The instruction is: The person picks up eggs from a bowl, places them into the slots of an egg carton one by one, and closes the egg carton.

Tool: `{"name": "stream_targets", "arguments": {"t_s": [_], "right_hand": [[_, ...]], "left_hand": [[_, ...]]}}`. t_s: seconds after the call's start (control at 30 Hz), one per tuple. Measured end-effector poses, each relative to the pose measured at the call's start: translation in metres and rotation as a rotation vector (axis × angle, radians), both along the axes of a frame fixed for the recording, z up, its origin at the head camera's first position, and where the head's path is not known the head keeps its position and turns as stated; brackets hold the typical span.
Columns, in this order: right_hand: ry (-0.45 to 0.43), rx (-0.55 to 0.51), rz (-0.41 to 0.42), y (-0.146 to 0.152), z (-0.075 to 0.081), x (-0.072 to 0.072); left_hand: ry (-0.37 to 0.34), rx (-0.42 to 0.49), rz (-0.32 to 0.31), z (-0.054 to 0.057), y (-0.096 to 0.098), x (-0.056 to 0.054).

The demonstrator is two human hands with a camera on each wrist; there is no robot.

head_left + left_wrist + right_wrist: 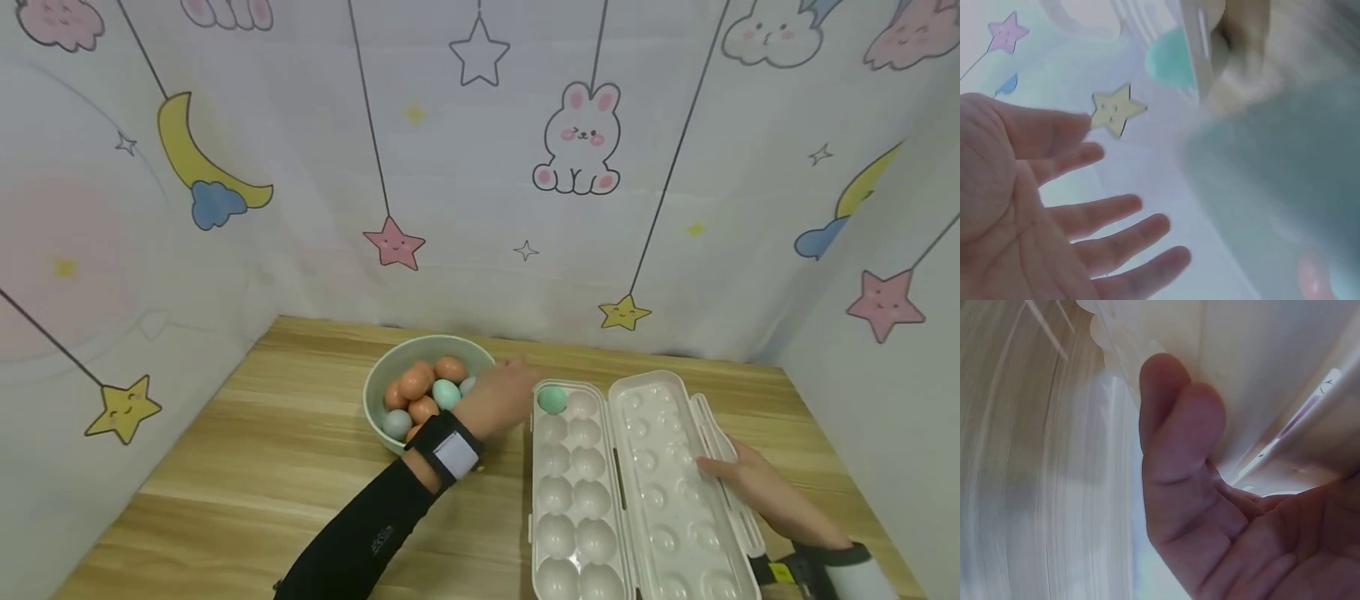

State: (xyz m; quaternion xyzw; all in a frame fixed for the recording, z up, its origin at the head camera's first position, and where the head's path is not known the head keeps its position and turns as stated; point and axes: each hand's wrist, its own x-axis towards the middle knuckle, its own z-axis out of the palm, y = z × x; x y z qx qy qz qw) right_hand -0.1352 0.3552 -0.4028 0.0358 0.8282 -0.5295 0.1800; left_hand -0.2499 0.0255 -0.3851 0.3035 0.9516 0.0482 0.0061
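Observation:
My left hand (501, 396) hovers between a pale green bowl (393, 360) and an egg box (627, 533). In the left wrist view its fingers (1110, 244) are spread and hold nothing. Brown eggs (414, 383), a mint egg (447, 394) and greyish eggs (397, 425) lie in the bowl, partly hidden by this hand. One green egg (552, 400) sits in the far left hollow of the white box. My right hand (765, 487) grips the outer edge of the folded-back lid (667, 475), thumb on top, curled fingers (1179, 450) underneath.
Both bowl and box stand on a wood-grain table (247, 475). A white cloth wall (465, 167) printed with stars and rabbits rises behind the table, with more cloth at both sides. A narrow white flap (723, 450) runs along the lid's outer side.

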Motion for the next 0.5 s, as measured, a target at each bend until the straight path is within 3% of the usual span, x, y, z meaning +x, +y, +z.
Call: {"name": "stream_targets", "arguments": {"t_s": [0.27,0.5], "right_hand": [[-0.018,-0.008,0.009,-0.001,0.004,0.000],[-0.026,-0.005,0.022,0.002,0.003,0.001]], "left_hand": [[-0.170,-0.028,0.150,0.012,-0.048,-0.009],[-0.274,0.105,0.191,0.013,-0.094,-0.014]]}}
